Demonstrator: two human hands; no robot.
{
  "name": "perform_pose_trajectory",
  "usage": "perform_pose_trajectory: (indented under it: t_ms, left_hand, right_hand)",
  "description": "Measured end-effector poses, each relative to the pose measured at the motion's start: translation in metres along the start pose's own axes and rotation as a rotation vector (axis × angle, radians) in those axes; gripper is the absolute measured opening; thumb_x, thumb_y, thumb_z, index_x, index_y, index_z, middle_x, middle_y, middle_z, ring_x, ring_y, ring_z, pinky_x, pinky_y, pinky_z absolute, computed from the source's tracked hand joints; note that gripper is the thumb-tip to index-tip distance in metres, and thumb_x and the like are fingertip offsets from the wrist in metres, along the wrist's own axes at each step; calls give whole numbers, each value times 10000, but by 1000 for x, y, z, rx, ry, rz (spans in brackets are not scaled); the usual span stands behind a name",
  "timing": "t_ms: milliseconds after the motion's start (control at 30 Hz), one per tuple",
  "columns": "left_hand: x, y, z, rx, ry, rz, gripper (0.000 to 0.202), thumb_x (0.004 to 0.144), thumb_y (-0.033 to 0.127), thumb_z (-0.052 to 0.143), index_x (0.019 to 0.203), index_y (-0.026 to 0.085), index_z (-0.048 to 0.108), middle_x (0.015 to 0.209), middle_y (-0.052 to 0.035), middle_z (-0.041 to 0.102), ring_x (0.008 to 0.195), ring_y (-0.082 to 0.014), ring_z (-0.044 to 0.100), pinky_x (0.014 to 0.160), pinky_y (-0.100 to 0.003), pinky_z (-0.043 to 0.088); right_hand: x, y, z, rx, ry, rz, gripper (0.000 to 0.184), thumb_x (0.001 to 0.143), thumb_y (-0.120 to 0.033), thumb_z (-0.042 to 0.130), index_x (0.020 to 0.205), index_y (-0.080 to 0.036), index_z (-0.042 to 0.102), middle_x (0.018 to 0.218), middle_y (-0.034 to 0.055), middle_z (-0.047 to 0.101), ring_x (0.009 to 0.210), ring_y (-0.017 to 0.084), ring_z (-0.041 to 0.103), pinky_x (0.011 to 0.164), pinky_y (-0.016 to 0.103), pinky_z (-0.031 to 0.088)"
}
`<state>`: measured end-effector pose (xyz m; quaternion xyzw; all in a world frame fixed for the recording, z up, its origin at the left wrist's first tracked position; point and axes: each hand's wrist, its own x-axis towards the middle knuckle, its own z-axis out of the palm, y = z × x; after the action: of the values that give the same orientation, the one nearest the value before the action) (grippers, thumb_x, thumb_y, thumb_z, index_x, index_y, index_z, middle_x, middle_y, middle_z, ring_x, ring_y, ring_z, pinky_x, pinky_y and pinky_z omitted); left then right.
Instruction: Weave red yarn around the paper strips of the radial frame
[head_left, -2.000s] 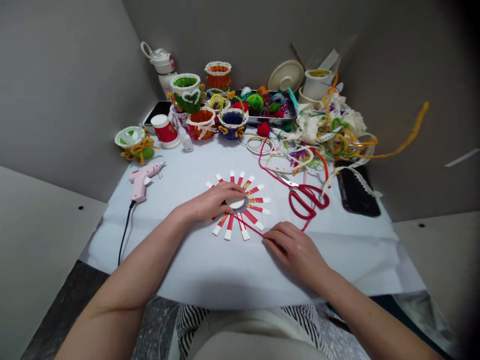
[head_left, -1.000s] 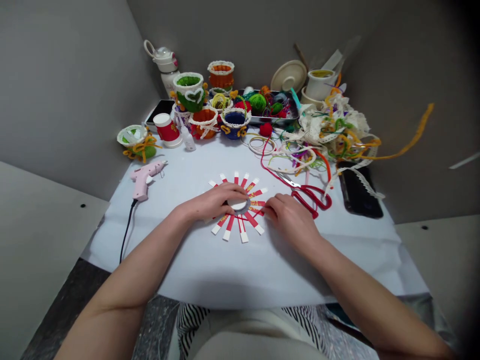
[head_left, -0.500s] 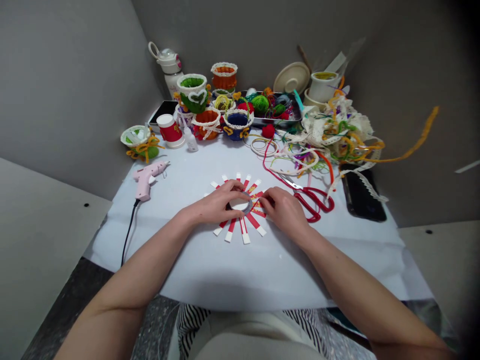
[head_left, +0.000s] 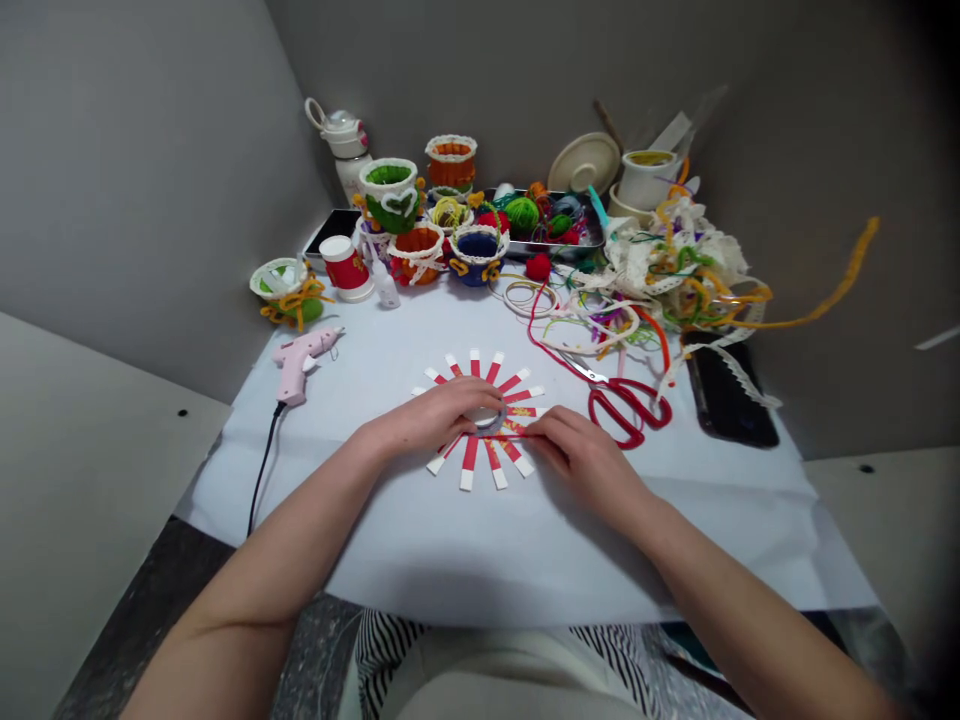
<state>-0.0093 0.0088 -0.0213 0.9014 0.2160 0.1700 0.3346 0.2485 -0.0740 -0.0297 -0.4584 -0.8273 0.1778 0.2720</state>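
A paper cup cut into strips [head_left: 469,462] lies spread like a sun on the table, its strips red with white tips and some gold print. At its middle is a grey ring [head_left: 491,424] around a white round base. My left hand [head_left: 442,410] is closed over the centre, fingers curled on the ring's edge. Between the fingertips of my right hand [head_left: 581,455] is a strand of red yarn [head_left: 504,437], pulled taut across the strips from the ring. Red-handled scissors [head_left: 626,400] lie just beyond my right hand.
A pink glue gun [head_left: 298,365] lies at left with its cord. Behind stand yarn-covered cups [head_left: 478,255], a glue bottle [head_left: 385,285], a red paper cup [head_left: 346,270] and a metal tray [head_left: 517,243] of yarn balls. At right are tangled lace and cords [head_left: 675,260] and a phone [head_left: 731,390].
The cut cup has turned under my left hand, so different strips face me. My right hand has moved outward to the right and nearer me, drawing the red yarn into a longer straight line.
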Motion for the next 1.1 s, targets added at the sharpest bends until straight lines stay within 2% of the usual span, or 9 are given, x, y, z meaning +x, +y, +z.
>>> perform_pose_trajectory:
  t_ms: [133,300,500,633,833,1100]
  left_hand:
    - [-1,0,1,12,-22,-19,448,921,-11,521,1290,211,639,1410,-128,621,1332,-231,568,1130,-475,483]
    - [-1,-1,1,-1,-9,-11,468,933,10,530,1325,243,634,1427,-115,620,1345,-229,568,1149,-496,473]
    - [-2,-2,1,28,-6,-4,415,958,42,523,1321,204,642,1446,-140,607,1371,-233,553,1143,-485,482]
    - [-1,-2,1,35,-24,-17,410,959,38,515,1316,191,649,1448,-142,605,1371,-231,553,1146,-474,480]
    - [-1,-4,1,26,-18,-8,422,950,37,531,1318,206,650,1441,-130,613,1362,-228,560,1140,-471,485]
    - [-1,-1,-1,-6,-22,-23,427,944,33,545,1308,224,659,1423,-117,628,1339,-226,574,1146,-475,475]
  right_hand:
    - [-27,-9,-1,-72,0,-22,194,1037,-176,497,1041,-177,690,969,88,698,845,206,663,721,331,541]
    - [-54,-16,8,-236,62,-134,201,1019,-106,492,1058,-130,687,949,110,695,834,216,630,707,331,513]
    - [-61,-20,16,-262,5,-177,207,1012,-99,496,986,-118,701,903,107,675,799,214,585,681,329,474]
    - [-59,-19,15,-269,-35,-133,218,1006,-91,496,984,-118,712,913,114,669,819,220,584,688,331,468]
    - [-44,-8,5,-293,0,17,242,1024,-135,480,977,-149,717,931,108,670,842,229,603,704,340,468]
    - [24,19,3,-245,-56,128,186,979,-171,544,878,-175,701,886,92,665,825,223,612,704,323,425]
